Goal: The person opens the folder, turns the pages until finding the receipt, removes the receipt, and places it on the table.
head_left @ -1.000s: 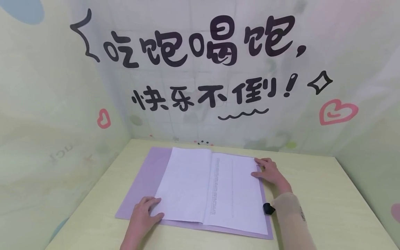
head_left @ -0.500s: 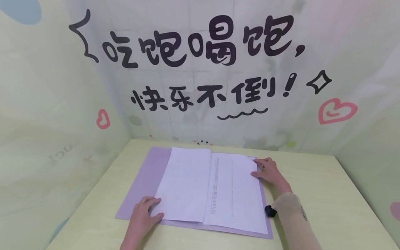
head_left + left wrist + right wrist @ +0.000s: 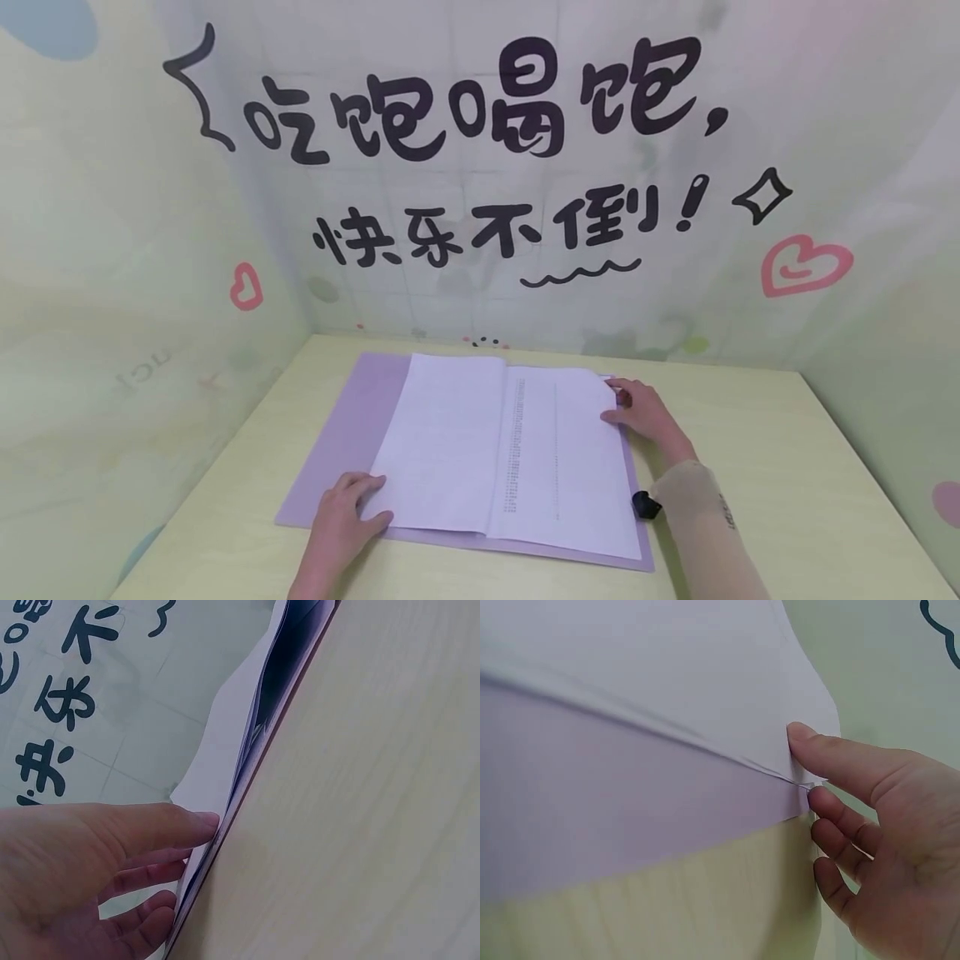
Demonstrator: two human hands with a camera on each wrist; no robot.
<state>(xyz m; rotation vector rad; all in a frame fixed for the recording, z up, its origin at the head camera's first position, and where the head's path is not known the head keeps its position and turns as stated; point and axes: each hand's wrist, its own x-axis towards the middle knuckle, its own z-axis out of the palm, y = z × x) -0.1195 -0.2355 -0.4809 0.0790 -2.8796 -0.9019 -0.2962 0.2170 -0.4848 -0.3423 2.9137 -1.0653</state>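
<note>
An open purple folder [image 3: 337, 433] lies on the table with white sheets spread across it. Its left page [image 3: 442, 442] looks blank, while the right page [image 3: 573, 483] carries a narrow printed column near the fold. My left hand [image 3: 337, 517] rests on the lower left of the left page, fingers loosely bent and thumb [image 3: 196, 827] at the bottom edge. At the far right corner, my right hand [image 3: 648, 417] pinches the right page, thumb [image 3: 806, 739] on top and index finger at the sheet edges. That corner bends slightly upward.
Beneath is a pale wooden table [image 3: 780, 492]. A printed wall cloth [image 3: 450, 317] with black lettering and hearts stands behind and on both sides. A small black device [image 3: 645, 505] sits by the right sleeve [image 3: 701, 525], over the folder's right edge.
At the far right corner, the page has begun to curl up under my right hand, which has shifted slightly. My left hand keeps its place.
</note>
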